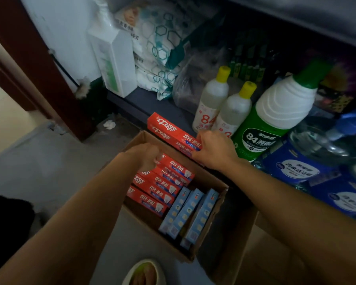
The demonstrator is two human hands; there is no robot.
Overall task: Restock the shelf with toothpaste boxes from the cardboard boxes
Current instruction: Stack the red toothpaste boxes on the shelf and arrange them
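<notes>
At far left a dark shape (pixel 8 223) is cut off by the frame and cannot be made out. The floor (pixel 39 161) beyond it lies bare up to the brown door frame (pixel 29 58), with a white scrap (pixel 109 124) near the shelf's foot.

The left hand (pixel 146 157) reaches down into the carton (pixel 206 179), fingers curled over the far end of the top red box (pixel 177 168). The fingertips are hidden behind the hand, so I cannot tell whether it truly grips. More red boxes (pixel 152 192) lie stacked below it in the carton's left half. Blue boxes (pixel 188 214) stand on edge in the right half, with dark open room beside them. Their print is too blurred to read.

The shelf (pixel 144 101) edge runs just beyond the carton's far rim. Two red boxes, the pair (pixel 169 130), lie stacked at that edge. The right hand (pixel 214 149) rests at the pair's right end, fingers bent against it and thumb hidden, so its hold is unclear. To the left of the pair the shelf shows bare board up to a white pack (pixel 115 62).

Right of the hand stand two yellow-capped bottles (pixel 216 97) and a green bottle (pixel 275 118), close together. Farther right, blue bags (pixel 296 169) run out of frame. The shelf's back is dark and unreadable. A rounded white thing (pixel 144 272) is cut off at the bottom edge.
</notes>
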